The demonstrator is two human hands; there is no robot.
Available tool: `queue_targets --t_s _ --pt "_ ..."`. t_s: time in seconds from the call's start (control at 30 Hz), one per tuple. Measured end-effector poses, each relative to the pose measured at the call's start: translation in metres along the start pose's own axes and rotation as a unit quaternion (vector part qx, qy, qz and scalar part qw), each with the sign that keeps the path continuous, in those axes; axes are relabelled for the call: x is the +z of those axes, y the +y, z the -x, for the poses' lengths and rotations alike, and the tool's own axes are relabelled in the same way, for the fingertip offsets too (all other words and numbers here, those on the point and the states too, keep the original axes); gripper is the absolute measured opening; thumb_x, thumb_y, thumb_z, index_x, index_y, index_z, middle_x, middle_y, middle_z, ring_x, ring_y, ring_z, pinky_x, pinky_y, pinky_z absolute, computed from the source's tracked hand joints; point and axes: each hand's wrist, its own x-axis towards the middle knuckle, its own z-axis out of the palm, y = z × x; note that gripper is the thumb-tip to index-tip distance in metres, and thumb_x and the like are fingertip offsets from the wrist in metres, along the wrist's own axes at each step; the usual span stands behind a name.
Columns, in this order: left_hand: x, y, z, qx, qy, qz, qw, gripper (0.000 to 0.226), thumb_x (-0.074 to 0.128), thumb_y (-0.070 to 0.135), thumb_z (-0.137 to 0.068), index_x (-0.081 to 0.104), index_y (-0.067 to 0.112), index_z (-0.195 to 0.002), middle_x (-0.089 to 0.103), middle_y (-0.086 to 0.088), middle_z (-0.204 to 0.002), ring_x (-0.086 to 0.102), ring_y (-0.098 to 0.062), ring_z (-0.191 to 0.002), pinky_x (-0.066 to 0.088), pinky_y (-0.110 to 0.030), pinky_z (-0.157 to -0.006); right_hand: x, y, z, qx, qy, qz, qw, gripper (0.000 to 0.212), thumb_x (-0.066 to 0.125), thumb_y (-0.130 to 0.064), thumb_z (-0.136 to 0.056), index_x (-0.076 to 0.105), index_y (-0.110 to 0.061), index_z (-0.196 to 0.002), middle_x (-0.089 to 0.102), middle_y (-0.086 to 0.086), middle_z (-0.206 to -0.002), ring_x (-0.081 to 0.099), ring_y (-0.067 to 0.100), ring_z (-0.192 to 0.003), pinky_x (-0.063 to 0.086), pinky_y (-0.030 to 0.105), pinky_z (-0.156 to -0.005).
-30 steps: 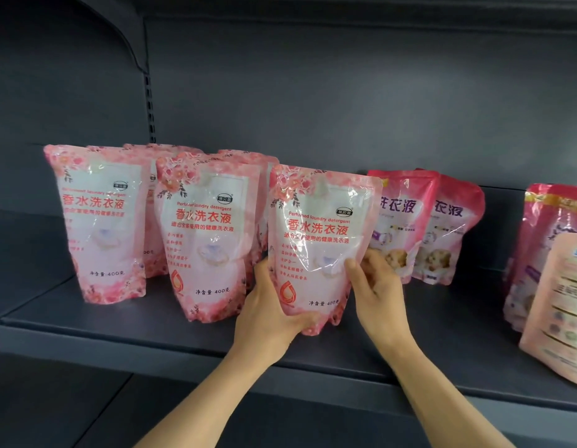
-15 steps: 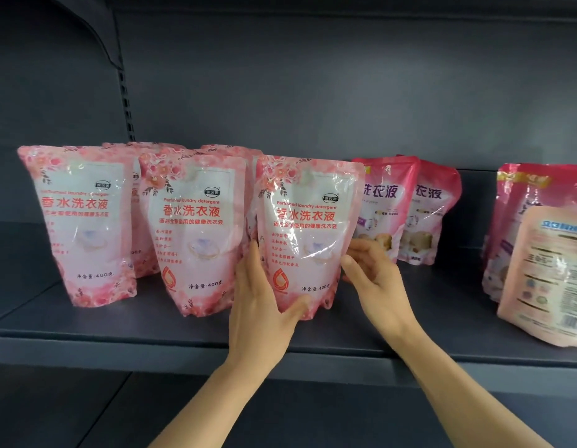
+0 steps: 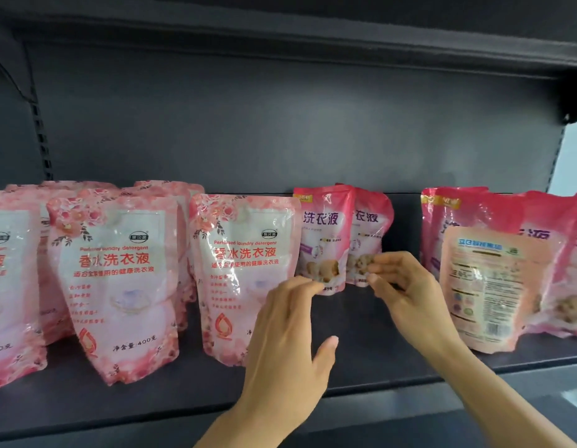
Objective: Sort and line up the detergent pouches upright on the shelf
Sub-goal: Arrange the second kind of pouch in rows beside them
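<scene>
Far-left pouch (image 3: 9, 286): pale pink, cut off by the frame edge at nine o'clock, standing upright on the shelf (image 3: 371, 354).
Back row (image 3: 164, 195): more pale pink tops peek out behind, up at ten o'clock; you can't count them cleanly.
Second front pouch (image 3: 115, 286): upright, leaning a touch, just beside the far-left one.
Third front pouch (image 3: 245, 273): upright at centre, label facing you, a gap between it and the second.
Your left hand (image 3: 287, 337): in front of that third pouch's lower right corner, fingers curled loosely, thumb out toward three o'clock; it grips nothing, and whether it touches the pouch you can't tell.
Deep pink pair (image 3: 322, 234): two darker pouches stand further back at twelve o'clock, side by side and overlapping.
Your right hand (image 3: 407, 292): raised in front of the right one of that pair, fingertips pinched narrow and close together; nothing is visibly held.
Backwards pouch (image 3: 494, 286): at three o'clock, peach-coloured back panel with barcode turned to you, leaning on the pouches behind.
Right-hand group (image 3: 539, 221): deep pink pouches crowd behind it, running off the frame's right edge.
</scene>
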Motion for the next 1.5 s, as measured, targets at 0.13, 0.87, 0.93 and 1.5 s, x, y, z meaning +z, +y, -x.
queue_targets --t_s 0.13,0.87,0.93,1.5 --pt "0.023 0.008 -0.023 -0.055 -0.06 0.053 0.995 0.06 0.061 0.035 -0.086 0.022 0.038 -0.132 0.017 0.033 -0.119 0.021 0.016 -0.116 0.016 0.006 -0.088 -0.012 0.005 -0.037 0.013 -0.004 0.041 0.999 0.031 0.062 -0.006 -0.087 0.054 -0.016 -0.115 0.064 -0.006 -0.102 0.063 0.008 -0.093 0.051 0.018 -0.076" --pt "0.157 -0.07 -0.139 -0.415 0.019 0.229 0.88 0.111 0.084 0.013 -0.065 0.005 0.032 -0.14 0.058 0.003 -0.113 0.061 -0.014 -0.094 0.055 -0.028 -0.069 0.066 0.055 -0.155 0.168 -0.086 -0.213 0.959 0.013 0.067 -0.011 -0.084 0.059 -0.021 -0.086 0.069 0.007 -0.097 0.068 0.025 -0.09 0.056 0.046 -0.083" --pt "0.162 -0.075 -0.139 -0.409 0.044 0.242 0.879 0.117 0.088 0.021 -0.055 0.01 0.035 -0.14 0.057 0.002 -0.118 0.061 -0.016 -0.101 0.055 -0.034 -0.081 0.068 0.058 -0.16 0.186 -0.087 -0.237 0.949 0.018 0.064 -0.006 -0.086 0.059 -0.023 -0.08 0.07 0.006 -0.094 0.068 0.024 -0.089 0.057 0.044 -0.083" --pt "0.159 -0.079 -0.135 -0.425 0.023 0.059 0.903 0.107 0.077 0.032 -0.071 0.001 0.022 -0.146 0.023 -0.01 -0.135 0.028 -0.028 -0.126 0.04 -0.041 -0.098 0.028 0.053 -0.138 0.011 0.213 -0.071 0.974 0.046 0.071 -0.005 -0.078 0.045 -0.013 -0.114 0.042 0.004 -0.116 0.05 0.017 -0.103 0.043 0.027 -0.091"
